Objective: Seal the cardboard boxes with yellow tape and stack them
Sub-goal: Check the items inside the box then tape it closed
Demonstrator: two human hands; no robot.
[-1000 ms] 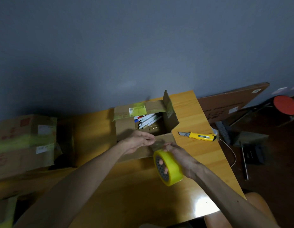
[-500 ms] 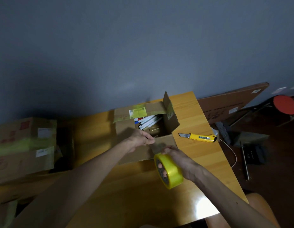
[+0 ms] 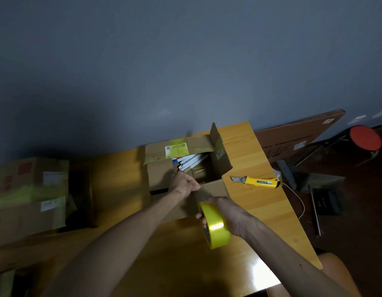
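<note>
An open cardboard box [image 3: 215, 187] stands on the wooden table [image 3: 119, 179], its flaps up and white tubes visible inside. My left hand [image 3: 185, 183] pinches at the box's near flap edge, apparently on the tape's free end, though the strip is hard to see. My right hand [image 3: 226, 213] grips the yellow tape roll [image 3: 215, 227] just in front of the box, fingers through its core. Two taped cardboard boxes [image 3: 29, 194] sit stacked at the far left.
A yellow utility knife [image 3: 258, 182] lies on the table to the right of the box. A large flat carton [image 3: 293, 140] leans against the wall at right, with a red stool [image 3: 365, 138], a brush and dark items on the floor.
My left hand has moved up onto the box's near flap edge. The right hand with the roll has dropped slightly toward me, and the roll has turned so its outer band faces up.
</note>
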